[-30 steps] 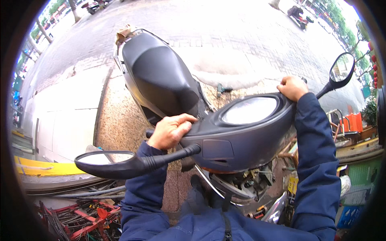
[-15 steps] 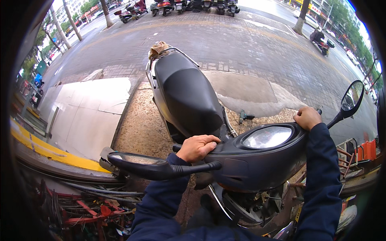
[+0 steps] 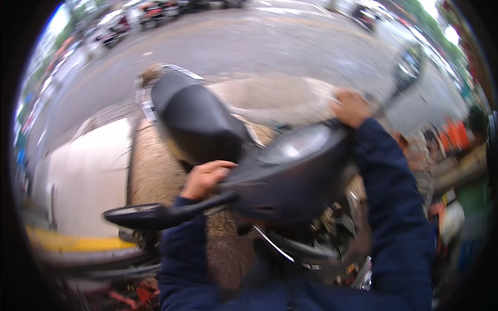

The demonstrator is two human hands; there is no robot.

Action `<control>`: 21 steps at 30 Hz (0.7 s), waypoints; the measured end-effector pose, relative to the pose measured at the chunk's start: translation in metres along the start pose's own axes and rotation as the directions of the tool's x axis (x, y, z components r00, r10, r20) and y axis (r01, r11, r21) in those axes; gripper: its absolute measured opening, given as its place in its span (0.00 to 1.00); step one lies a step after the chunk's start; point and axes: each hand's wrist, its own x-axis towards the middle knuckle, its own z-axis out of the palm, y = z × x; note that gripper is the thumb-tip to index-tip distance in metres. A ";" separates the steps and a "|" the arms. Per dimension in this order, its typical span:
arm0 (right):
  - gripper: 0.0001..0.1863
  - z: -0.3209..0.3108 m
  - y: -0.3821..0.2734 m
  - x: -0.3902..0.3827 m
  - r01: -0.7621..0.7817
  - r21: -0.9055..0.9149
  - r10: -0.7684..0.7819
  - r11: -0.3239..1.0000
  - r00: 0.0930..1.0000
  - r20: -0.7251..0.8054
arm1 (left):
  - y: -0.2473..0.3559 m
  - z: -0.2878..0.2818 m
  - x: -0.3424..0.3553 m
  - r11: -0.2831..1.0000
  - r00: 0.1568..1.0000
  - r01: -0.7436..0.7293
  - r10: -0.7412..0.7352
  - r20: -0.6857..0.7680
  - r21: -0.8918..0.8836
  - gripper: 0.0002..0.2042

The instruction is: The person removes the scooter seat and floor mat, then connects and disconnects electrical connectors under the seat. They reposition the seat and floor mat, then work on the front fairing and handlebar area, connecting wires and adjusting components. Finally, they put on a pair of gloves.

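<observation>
A dark grey scooter stands in front of me, its handlebar cowl [image 3: 288,189] toward me and its black seat [image 3: 194,116] farther off. My left hand [image 3: 206,180] is closed over the handlebar at the cowl's left end, fingers reaching along its top. At the other end, my right hand [image 3: 351,108] wraps round the handlebar; its grip is mostly hidden. Between the hands lies the clear-covered instrument panel [image 3: 298,145]. The left mirror [image 3: 137,215] sticks out beside my left forearm, the right mirror [image 3: 408,67] beyond my right hand. The picture is smeared by motion.
A brown cloth [image 3: 149,76] sits on the rear rack. Pale boards [image 3: 91,160] lie at left, above a yellow-edged strip [image 3: 78,241]. Red metal parts [image 3: 137,295] lie lower left; an orange object [image 3: 455,136] stands at right. Parked scooters [image 3: 153,11] line the far street.
The view has swung, so the scooter and both hands appear farther left and tilted. Both hands keep their places on the handlebar. The cordless drill behind the cowl is now mostly hidden and blurred.
</observation>
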 end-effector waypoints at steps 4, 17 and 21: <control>0.09 0.031 -0.019 -0.073 0.448 0.188 -0.166 0.874 0.638 -0.752 | -0.002 0.003 0.004 0.947 0.961 -0.278 0.274 0.044 0.161 0.19; 0.08 0.116 0.026 -0.432 -0.048 0.761 0.162 0.647 0.984 -0.076 | -0.096 -0.026 -0.003 0.840 0.659 -0.397 0.542 -0.522 0.371 0.19; 0.09 0.137 0.055 -0.508 -0.132 0.757 0.173 0.640 0.985 0.025 | -0.092 0.016 -0.056 0.852 0.551 -0.158 0.496 -0.671 0.500 0.11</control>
